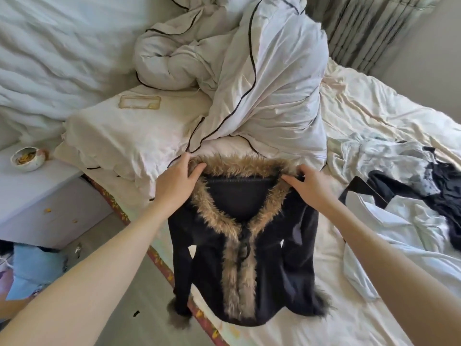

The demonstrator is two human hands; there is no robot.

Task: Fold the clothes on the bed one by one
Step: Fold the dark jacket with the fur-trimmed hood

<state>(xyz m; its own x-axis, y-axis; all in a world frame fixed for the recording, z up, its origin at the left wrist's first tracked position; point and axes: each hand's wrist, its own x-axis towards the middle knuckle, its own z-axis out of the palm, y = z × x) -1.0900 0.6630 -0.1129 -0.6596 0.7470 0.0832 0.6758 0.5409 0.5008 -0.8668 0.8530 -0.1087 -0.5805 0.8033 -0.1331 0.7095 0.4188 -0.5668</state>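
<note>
The black fur-trimmed knit jacket (245, 236), soft, limp and likely light, lies at the bed's (361, 116) near edge, left hand (178, 182) and right hand (308, 187) pinching its collar corners, apt holds.

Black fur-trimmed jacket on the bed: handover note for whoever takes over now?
Left hand: grip on the tan fur collar at the left shoulder.
Right hand: grip on the right shoulder.
The black fur-trimmed jacket lies front-up on the white bed sheet, cuffs toward the bed edge, not yet folded.
Left: fold it, then the crumpled pile of light and dark clothes to the right.
</note>
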